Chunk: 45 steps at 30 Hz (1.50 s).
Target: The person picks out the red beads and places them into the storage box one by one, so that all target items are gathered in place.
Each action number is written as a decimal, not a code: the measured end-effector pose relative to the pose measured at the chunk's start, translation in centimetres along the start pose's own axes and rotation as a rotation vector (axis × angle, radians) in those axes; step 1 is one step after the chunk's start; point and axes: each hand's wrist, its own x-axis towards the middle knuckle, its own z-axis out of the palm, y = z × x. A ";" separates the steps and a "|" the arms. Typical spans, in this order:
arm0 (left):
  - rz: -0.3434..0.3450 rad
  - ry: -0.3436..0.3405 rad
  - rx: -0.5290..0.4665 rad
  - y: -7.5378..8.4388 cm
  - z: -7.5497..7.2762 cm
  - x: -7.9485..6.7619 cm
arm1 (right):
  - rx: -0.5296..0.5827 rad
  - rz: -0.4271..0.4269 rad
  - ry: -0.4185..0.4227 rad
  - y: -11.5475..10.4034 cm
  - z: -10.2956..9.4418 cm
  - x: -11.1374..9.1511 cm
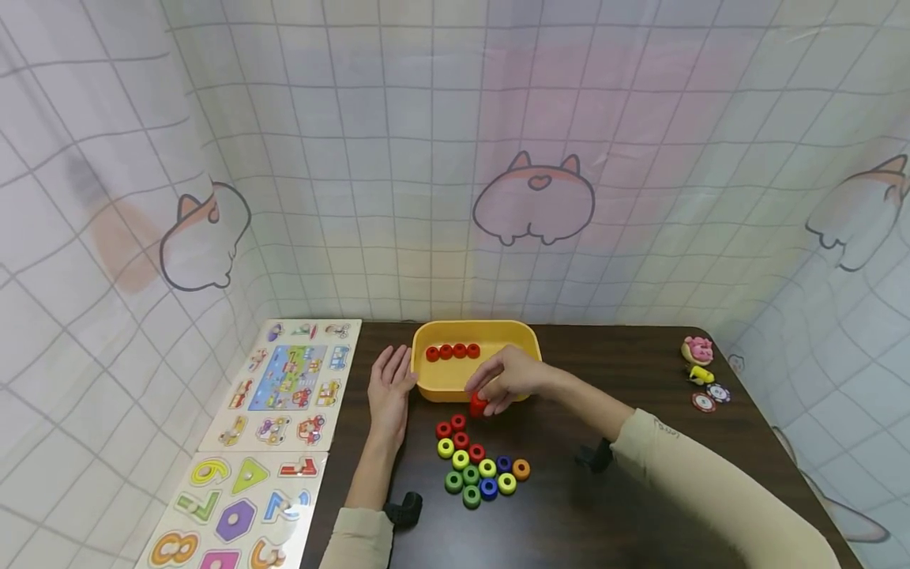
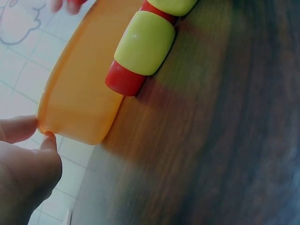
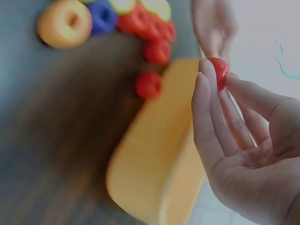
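My right hand (image 1: pixel 508 381) pinches a red bead (image 3: pixel 220 73) between thumb and fingers, above the front rim of a yellow tray (image 1: pixel 444 393). Inside the tray, several red beads (image 1: pixel 445 352) line up in a row. My left hand (image 1: pixel 389 395) lies at the tray's left side with its fingers extended; in the left wrist view its fingertips (image 2: pixel 23 129) touch the tray's end. In front of the tray, ring-shaped beads in red, yellow, green (image 1: pixel 471 496), blue (image 1: pixel 488 488) and orange (image 1: pixel 521 469) cluster on the table. One red bead (image 3: pixel 148 85) stands close to the tray's wall.
Two puzzle boards lie at the left, one with vehicles (image 1: pixel 287 379) and one with numbers and shapes (image 1: pixel 235 510). At the far right are a pink toy (image 1: pixel 698 350), a small yellow toy (image 1: pixel 700 374) and two round chips (image 1: pixel 704 402). A patterned curtain (image 1: pixel 398 197) hangs behind the table.
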 end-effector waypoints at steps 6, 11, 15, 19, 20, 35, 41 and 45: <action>0.014 0.002 0.045 -0.5 -0.2 -0.1 | -0.015 0.038 0.163 -0.3 -3.4 2.2; -0.011 -0.005 0.039 -0.9 -0.1 -0.6 | -0.018 0.101 0.310 1.9 -5.1 4.4; -0.035 -0.021 0.017 -0.8 0.3 -0.9 | -0.045 0.165 0.402 3.7 -5.5 5.7; -0.041 -0.048 0.002 -0.3 0.7 -1.2 | -0.079 0.185 0.450 4.8 -5.5 6.7; -0.040 -0.053 -0.004 -0.1 0.8 -1.3 | -0.087 0.187 0.458 4.9 -5.4 6.8; 0.000 -0.012 0.024 -0.5 0.4 0.0 | -0.241 -0.070 0.375 -1.8 -2.4 0.3; 0.009 0.006 0.028 -0.4 0.1 0.1 | -0.243 -0.100 0.230 -1.4 0.1 -1.8; 0.005 0.009 0.040 -0.3 -0.1 0.0 | -0.195 -0.060 0.121 0.1 2.3 -2.3</action>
